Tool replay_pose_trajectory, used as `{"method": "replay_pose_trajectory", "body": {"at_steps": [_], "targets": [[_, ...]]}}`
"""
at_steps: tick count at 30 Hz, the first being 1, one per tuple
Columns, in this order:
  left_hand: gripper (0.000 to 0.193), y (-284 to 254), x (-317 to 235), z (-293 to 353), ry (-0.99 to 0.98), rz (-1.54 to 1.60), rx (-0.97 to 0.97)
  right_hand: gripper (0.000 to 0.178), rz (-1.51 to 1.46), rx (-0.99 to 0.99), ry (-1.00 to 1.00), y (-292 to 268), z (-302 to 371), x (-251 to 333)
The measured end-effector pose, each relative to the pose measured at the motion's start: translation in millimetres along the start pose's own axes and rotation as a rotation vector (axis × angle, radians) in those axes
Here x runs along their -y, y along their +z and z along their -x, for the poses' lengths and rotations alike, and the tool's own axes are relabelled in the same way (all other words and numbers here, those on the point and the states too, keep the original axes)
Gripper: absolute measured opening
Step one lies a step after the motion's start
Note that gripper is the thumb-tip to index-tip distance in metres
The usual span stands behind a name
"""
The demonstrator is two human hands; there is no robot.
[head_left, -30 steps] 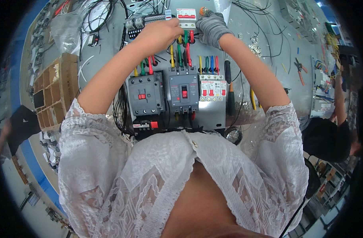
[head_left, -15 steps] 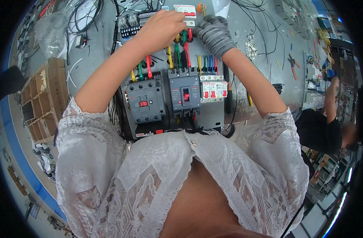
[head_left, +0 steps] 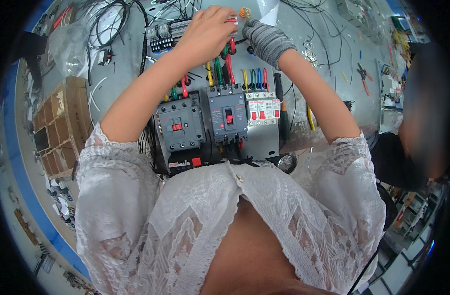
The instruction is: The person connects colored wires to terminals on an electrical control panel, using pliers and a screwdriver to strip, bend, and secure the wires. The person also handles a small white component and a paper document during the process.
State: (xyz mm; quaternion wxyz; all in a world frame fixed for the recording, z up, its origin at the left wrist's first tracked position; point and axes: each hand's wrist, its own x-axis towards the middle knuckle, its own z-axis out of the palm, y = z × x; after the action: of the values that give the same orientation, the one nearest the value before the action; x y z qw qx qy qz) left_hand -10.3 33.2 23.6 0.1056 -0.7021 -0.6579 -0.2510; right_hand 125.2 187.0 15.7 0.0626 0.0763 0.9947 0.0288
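My bare left hand (head_left: 208,32) reaches to the far end of the panel. Its fingers curl over a small white circuit breaker (head_left: 232,20) with red levers and hide most of it. Beside it on the right, my right hand (head_left: 266,40) wears a grey knit glove. Its fingers are closed by the breaker's right side; I cannot make out what is in them. Red, green and yellow wires run from below the breaker to a grey moulded-case breaker (head_left: 228,115). A grey contactor (head_left: 179,123) sits left of that, and small white breakers (head_left: 263,109) to its right.
A relay and terminal row (head_left: 168,32) lies left of my left hand. Red-handled pliers (head_left: 364,78), loose screws (head_left: 309,54) and black wires lie to the right. A divided cardboard box (head_left: 60,125) stands at left. Another person (head_left: 421,118) is at the right edge.
My left hand has shifted right and covers more of the white breaker. My gloved hand has moved slightly down and right. The person at the right looms larger and blurred.
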Motion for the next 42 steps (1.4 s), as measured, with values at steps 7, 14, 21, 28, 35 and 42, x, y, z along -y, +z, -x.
{"method": "replay_pose_trajectory", "body": {"at_steps": [7, 14, 21, 28, 35, 42], "targets": [[0.016, 31.7, -4.8, -9.9, -0.036, -0.079, 0.130, 0.021, -0.132, -0.103, 0.068, 18.9, 1.4, -8.5], [0.010, 23.0, -12.0, -28.5, 0.009, -0.173, 0.238, 0.028, -0.168, -0.122, 0.152, 12.0, 7.4, -0.7], [0.015, 23.6, -5.6, -36.1, 0.085, -0.128, 0.308, 0.020, -0.312, -0.196, 0.169, 20.0, 11.7, -3.1], [0.015, 23.7, 0.3, -42.0, 0.046, 0.088, 0.282, 0.026, -0.501, -0.269, 0.252, 37.5, 8.8, -12.0], [0.012, 13.7, 10.2, -43.6, 0.106, 0.286, 0.289, 0.034, -0.499, 0.001, 0.413, 58.1, -9.2, -14.7], [0.010, 6.9, 9.4, -54.0, 0.067, 0.382, 0.389, 0.022, -0.397, -0.124, 0.322, 42.6, 5.3, 6.8]]}}
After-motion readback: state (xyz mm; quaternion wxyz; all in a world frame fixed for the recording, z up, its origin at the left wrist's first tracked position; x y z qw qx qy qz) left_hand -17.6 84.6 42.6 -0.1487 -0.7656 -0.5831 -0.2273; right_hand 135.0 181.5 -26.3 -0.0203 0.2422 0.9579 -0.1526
